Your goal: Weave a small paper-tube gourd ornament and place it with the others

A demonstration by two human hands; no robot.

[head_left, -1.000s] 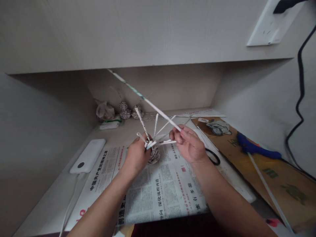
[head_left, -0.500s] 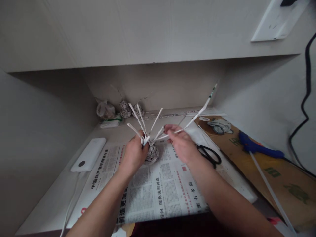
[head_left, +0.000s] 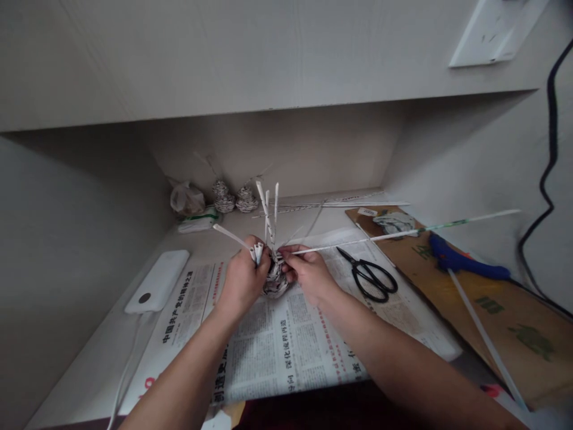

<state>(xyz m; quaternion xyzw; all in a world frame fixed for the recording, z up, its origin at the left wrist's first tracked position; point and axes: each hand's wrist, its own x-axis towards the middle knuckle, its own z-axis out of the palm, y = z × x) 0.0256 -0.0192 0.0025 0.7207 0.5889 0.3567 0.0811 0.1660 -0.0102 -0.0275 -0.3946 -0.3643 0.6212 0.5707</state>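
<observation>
A small woven ball of rolled newspaper (head_left: 276,283) sits over the newspaper sheet (head_left: 268,352), with several paper sticks (head_left: 265,206) fanning up from its top. My left hand (head_left: 245,269) is closed round the ball's left side and the bases of some sticks. On the other side, my right hand (head_left: 308,272) pinches a long paper tube (head_left: 358,242) close to the weave; the tube stretches far to the right. My fingers hide part of the ball's upper edge. Black-handled scissors (head_left: 373,280) lie to the right of my right hand.
At the back stand two woven paper gourds (head_left: 222,197) and a plastic bag (head_left: 187,197). A white power bank (head_left: 159,280) with a cable lies left. A blue glue gun (head_left: 465,260) with a glue stick rests on cardboard (head_left: 501,316) at the right. Loose paper sticks lie behind.
My right hand has come in toward the ball, and the long tube has swung down from steeply raised to nearly level. The scissors now show fully. The upright sticks have shifted.
</observation>
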